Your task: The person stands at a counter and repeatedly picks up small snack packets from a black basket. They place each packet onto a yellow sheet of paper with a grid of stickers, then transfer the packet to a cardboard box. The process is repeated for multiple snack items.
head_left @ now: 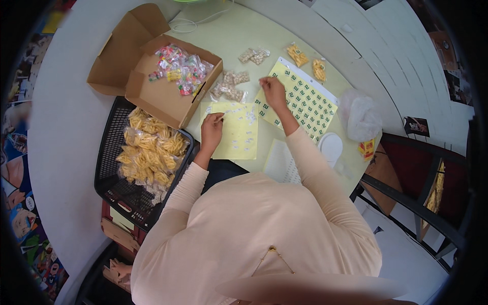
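Note:
My left hand (211, 131) is at the left part of a pale yellow sheet (231, 140) scattered with small white pieces, fingertips closed on something small I cannot make out. My right hand (274, 95) reaches over the upper left of a yellow sticker sheet (305, 101) with rows of small green printed labels, fingers pinched; what they hold, if anything, is too small to tell. Just above the pale sheet lie small bags of beige snacks (229, 89).
Left are an open cardboard box (147, 101) with colourful packets and a black basket (104, 152) of yellow snack bags. Snack packets (297, 53), a plastic bag (362, 114), a round white object (330, 147) and a chair (422, 203) also show. Another person's hand (121, 269) is lower left.

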Action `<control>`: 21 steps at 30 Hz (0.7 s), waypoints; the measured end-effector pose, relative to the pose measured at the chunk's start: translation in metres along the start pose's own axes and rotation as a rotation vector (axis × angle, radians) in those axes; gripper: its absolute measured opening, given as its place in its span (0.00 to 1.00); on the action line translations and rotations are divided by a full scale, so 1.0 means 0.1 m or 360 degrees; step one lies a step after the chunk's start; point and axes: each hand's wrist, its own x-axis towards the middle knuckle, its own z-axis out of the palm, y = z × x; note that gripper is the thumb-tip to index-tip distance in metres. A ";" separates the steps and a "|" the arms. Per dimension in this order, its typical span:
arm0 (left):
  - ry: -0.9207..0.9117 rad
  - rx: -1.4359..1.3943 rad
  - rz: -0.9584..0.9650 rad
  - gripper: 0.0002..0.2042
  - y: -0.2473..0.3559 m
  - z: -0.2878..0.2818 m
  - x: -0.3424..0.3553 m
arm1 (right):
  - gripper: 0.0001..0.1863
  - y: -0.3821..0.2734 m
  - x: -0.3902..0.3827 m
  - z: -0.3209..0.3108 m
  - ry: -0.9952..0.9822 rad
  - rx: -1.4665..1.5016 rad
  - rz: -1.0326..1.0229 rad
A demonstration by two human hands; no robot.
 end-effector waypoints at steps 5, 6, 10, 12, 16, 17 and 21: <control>-0.0136 0.0373 0.0304 0.14 0.30 0.20 -0.10 | 0.06 0.01 -0.68 0.03 -0.0159 -0.0133 -0.0163; -0.0196 0.0425 0.0308 0.16 0.34 0.23 -0.11 | 0.05 0.01 -0.77 0.03 -0.0159 -0.0140 -0.0188; -0.0235 0.0637 0.0428 0.20 0.26 0.38 -0.15 | 0.05 0.02 -0.97 0.04 -0.0102 -0.0263 -0.0273; -0.0287 0.0715 0.0407 0.22 0.32 0.39 -0.16 | 0.06 0.02 -1.00 0.04 -0.0075 -0.0321 -0.0254; -0.0354 0.0871 0.0316 0.27 0.41 0.42 -0.17 | 0.06 -0.02 -1.02 0.08 -0.0046 -0.0412 -0.0201; -0.0370 0.0895 0.0293 0.28 0.40 0.42 -0.16 | 0.07 -0.03 -1.02 0.10 -0.0043 -0.0438 -0.0188; -0.0390 0.0948 0.0242 0.31 0.39 0.45 -0.11 | 0.06 0.00 -1.01 0.17 0.0009 -0.0459 -0.0188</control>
